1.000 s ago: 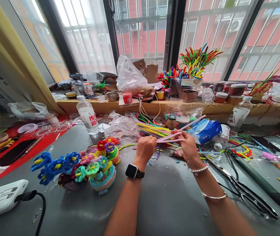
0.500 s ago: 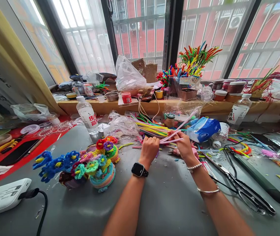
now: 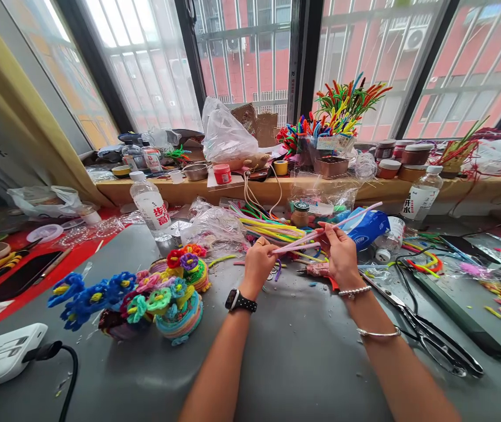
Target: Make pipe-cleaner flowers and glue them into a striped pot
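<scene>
Left hand and right hand pinched pale pink fuzzy stems left of a glossy blue plastic packet

Fingers of the left hand were closed on the near ends of the stems, well to the left of the packet. The right hand, just in front of the packet and to its left, pinched the longest stem between thumb and fingertips; that stem slanted on past the fingers, and its far tip showed above the packet's upper edge. A shorter stem ran below it and ended near the right hand; whether the two touched could not be told.

Left of the packet lay a loose bundle of yellow fuzzy stems, with a small glass jar with a dark lid near it. A pinkish tool with an orange trigger lay in front of the packet, to its left. Long scissors with silver blades and black handles lay in front of the packet, to its right. Far left of it stood blue fuzzy flowers with yellow centres.
</scene>
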Demonstrator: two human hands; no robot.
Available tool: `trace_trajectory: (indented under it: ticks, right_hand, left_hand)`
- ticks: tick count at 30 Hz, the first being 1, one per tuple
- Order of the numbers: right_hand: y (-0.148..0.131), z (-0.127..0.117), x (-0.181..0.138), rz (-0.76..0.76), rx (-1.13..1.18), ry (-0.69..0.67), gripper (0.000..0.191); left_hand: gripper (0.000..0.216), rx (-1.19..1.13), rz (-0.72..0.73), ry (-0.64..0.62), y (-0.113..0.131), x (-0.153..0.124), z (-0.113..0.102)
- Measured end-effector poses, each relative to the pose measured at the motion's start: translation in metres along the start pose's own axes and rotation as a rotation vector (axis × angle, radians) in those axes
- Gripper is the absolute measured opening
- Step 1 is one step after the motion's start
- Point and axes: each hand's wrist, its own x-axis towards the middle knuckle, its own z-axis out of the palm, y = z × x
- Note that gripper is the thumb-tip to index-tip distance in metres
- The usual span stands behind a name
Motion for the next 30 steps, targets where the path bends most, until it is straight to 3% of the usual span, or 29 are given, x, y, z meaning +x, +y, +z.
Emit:
trace_trajectory:
  ticks: [5,8,15,22,27,30]
  right_hand:
    - [-0.007,-0.004,0.002,0.006,0.115,0.026,0.032]
    - [-0.013,-0.006,0.004,0.004,0.138,0.033,0.031]
    - [-0.022,-0.012,0.007,-0.055,-0.019,-0.113,0.031]
    - [-0.022,-0.014,0.005,-0.236,-0.546,-0.416,0.032]
    - [-0.023,-0.016,0.004,-0.324,-0.702,-0.43,0.024]
    - [-0.026,-0.011,0.001,-0.302,-0.597,-0.4,0.022]
  left_hand:
    - [0.02,-0.53,-0.241,-0.122,-0.007,0.005,-0.001]
    - [0.025,-0.689,-0.37,-0.186,-0.01,0.006,-0.001]
    - [0.041,-0.888,-0.457,-0.152,-0.009,0.005,-0.005]
    - [0.034,-1.025,-0.516,-0.013,-0.007,0.005,-0.006]
    - [0.032,-1.046,-0.536,0.035,-0.008,0.006,-0.006]
    - [0.031,-1.078,-0.532,0.058,-0.006,0.005,-0.006]
